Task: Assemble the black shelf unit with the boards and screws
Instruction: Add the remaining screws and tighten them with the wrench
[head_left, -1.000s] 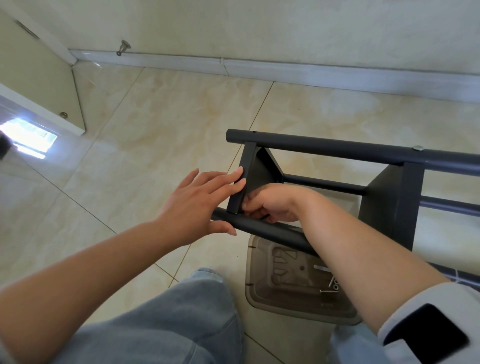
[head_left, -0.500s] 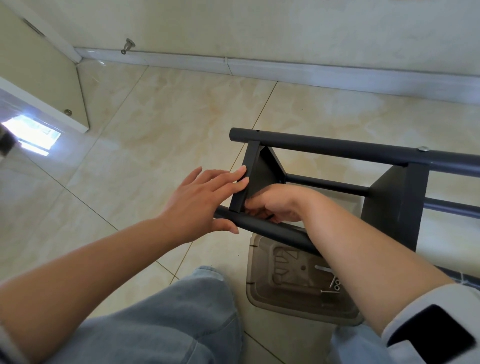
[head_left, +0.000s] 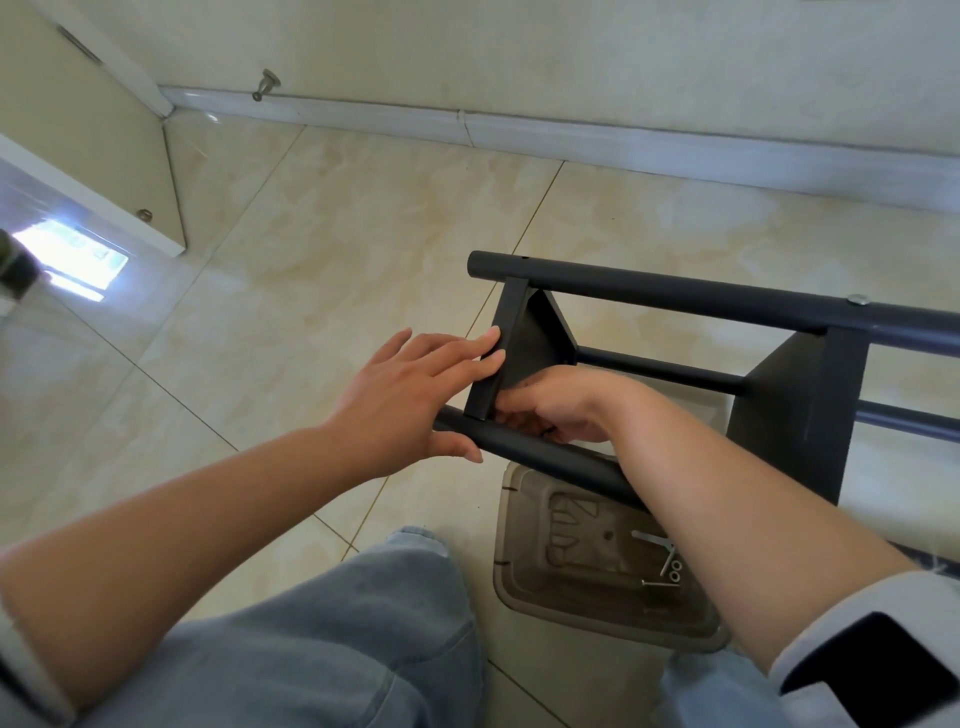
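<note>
Now, over on the left, the left hand (head_left: 410, 395) was spread flat, fingers straight against the outer edge of the end board (head_left: 498, 353), thumb hooked under the near pole (head_left: 530, 457); it pressed rather than gripped. That board stood between the near pole and the far pole (head_left: 701, 293) at the open end of the black shelf unit (head_left: 800, 395), which lay on its side over the tiled floor (head_left: 322, 249).

Just right of the board, the right hand (head_left: 556, 410) was curled in tight at the joint where board met near pole. It looked to be working something small there, likely a screw, but what it pinched could not be made out.

Below, a tan tray (head_left: 524, 582) on the floor held loose screws (head_left: 667, 569).

Trouble ahead, by my reckoning: if the flat hand eased off, the board could slip out of line and the screw might cross-thread or drop. A dropped screw could roll across those tiles.

Hidden bits: the joint itself sat behind the right knuckles, the unit ran off the right edge, and the right forearm covered part of the tray.
</note>
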